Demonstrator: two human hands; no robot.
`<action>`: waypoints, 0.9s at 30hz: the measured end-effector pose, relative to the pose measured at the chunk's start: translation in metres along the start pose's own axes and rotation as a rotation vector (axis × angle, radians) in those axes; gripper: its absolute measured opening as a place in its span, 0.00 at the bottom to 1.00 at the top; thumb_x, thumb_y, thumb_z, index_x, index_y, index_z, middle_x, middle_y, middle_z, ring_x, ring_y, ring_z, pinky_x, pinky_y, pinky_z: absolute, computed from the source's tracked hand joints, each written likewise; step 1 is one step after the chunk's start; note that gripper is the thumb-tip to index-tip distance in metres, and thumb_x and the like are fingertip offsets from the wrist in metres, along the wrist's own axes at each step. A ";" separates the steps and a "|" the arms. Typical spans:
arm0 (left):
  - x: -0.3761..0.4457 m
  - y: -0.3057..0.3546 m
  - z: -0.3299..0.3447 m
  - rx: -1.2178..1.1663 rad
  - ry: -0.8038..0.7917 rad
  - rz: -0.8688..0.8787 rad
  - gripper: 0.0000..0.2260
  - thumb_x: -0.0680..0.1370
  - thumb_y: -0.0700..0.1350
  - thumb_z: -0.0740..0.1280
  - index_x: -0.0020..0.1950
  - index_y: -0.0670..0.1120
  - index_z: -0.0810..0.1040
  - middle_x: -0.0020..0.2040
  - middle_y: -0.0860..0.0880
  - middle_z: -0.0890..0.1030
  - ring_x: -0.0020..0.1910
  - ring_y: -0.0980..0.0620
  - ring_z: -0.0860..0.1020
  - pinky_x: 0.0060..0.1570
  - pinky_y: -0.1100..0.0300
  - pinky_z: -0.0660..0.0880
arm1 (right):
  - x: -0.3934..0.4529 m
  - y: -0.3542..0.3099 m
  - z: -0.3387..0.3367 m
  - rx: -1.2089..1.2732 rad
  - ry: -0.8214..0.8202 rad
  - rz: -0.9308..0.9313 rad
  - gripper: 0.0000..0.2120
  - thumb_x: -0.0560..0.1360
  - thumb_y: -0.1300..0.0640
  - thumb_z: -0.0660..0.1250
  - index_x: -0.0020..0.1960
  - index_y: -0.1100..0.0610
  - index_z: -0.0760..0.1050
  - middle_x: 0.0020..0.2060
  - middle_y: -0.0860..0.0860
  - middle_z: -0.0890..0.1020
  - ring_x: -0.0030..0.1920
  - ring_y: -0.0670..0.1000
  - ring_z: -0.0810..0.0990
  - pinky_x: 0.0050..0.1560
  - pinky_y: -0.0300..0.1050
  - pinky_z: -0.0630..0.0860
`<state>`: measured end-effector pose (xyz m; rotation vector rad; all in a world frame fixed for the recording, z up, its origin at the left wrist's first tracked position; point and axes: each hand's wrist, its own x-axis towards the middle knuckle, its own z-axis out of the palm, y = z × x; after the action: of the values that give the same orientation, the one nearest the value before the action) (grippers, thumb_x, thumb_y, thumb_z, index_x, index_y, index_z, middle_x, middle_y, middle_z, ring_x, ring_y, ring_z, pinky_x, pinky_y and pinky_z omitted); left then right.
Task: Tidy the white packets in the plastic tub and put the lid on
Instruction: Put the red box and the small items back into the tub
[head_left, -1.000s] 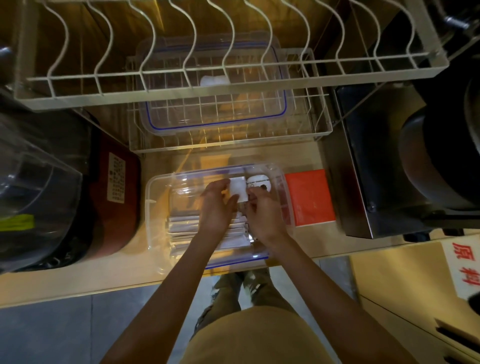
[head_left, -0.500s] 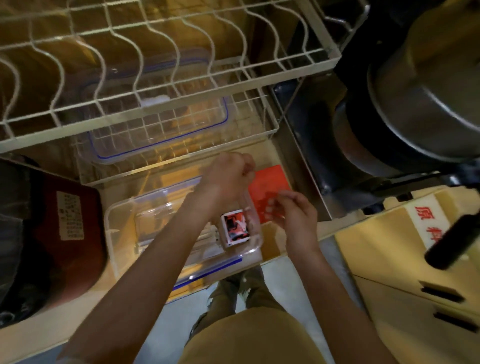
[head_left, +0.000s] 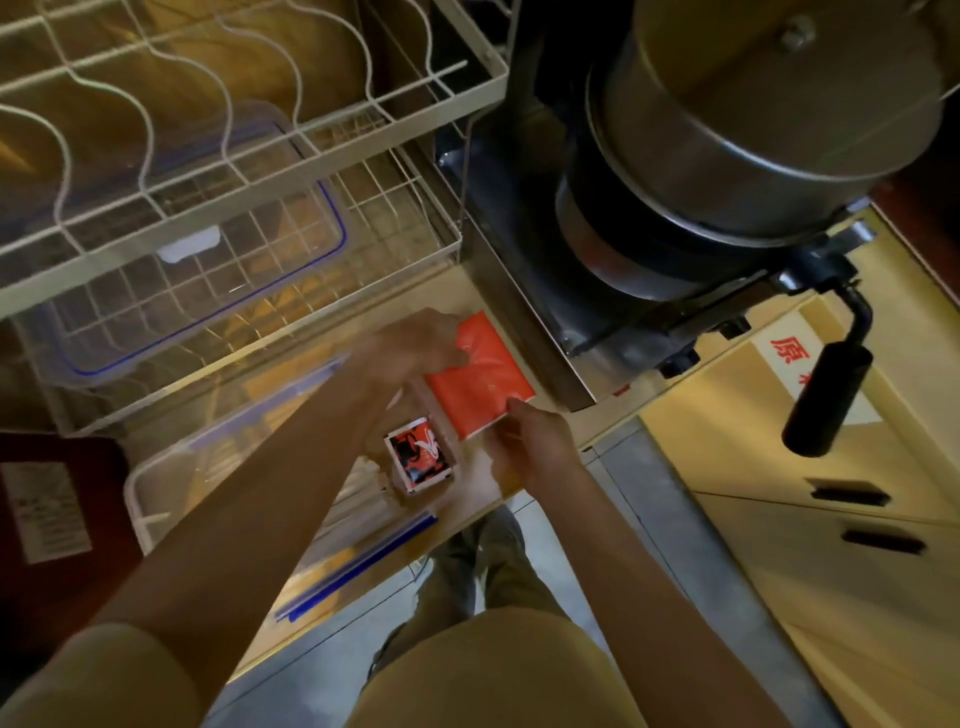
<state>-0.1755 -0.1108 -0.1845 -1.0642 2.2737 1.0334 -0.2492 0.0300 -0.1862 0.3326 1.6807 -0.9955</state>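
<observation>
The clear plastic tub (head_left: 171, 478) sits on the counter under my left forearm. White packets (head_left: 358, 501) lie flat inside it, mostly hidden by the arm. A small red, black and white packet (head_left: 420, 457) stands at the tub's right end. A clear lid with a blue seal (head_left: 218, 270) rests in the lower wire rack behind the tub. My left hand (head_left: 410, 348) reaches across the tub and grips the far left edge of a red pack (head_left: 480, 376) lying just right of the tub. My right hand (head_left: 537, 444) pinches that pack's near corner.
A white wire dish rack (head_left: 311, 150) overhangs the tub and lid. A steel machine with a big pot (head_left: 753, 130) and a black handle (head_left: 826, 395) stands to the right. A dark red appliance (head_left: 57, 499) is on the left, and yellow drawers (head_left: 831, 519) on the lower right.
My left hand moved from above the tub to the red pack's far edge. My right hand came in to its near corner. The view swung right.
</observation>
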 end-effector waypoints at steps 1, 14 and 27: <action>0.001 0.001 -0.001 -0.010 0.016 0.010 0.15 0.76 0.46 0.64 0.59 0.39 0.72 0.53 0.43 0.76 0.50 0.48 0.73 0.45 0.61 0.63 | 0.000 -0.001 0.000 -0.012 0.012 -0.019 0.09 0.77 0.60 0.61 0.38 0.58 0.72 0.42 0.60 0.79 0.41 0.55 0.78 0.45 0.48 0.77; -0.069 0.008 -0.014 -0.063 0.463 -0.047 0.15 0.76 0.49 0.63 0.53 0.38 0.76 0.49 0.39 0.81 0.47 0.43 0.78 0.45 0.55 0.72 | -0.021 -0.013 0.006 -0.124 0.013 -0.441 0.10 0.77 0.55 0.60 0.56 0.56 0.70 0.53 0.55 0.77 0.52 0.53 0.77 0.57 0.52 0.76; -0.185 -0.056 0.034 -0.491 0.841 -0.545 0.16 0.74 0.52 0.67 0.49 0.39 0.77 0.45 0.40 0.82 0.46 0.41 0.79 0.43 0.53 0.73 | -0.064 0.022 0.077 -0.464 -0.324 -0.715 0.06 0.76 0.57 0.62 0.52 0.53 0.73 0.41 0.45 0.77 0.44 0.47 0.78 0.42 0.41 0.74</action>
<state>-0.0150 -0.0217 -0.1144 -2.5389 2.0499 1.0320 -0.1610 0.0020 -0.1425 -0.7470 1.6855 -1.0432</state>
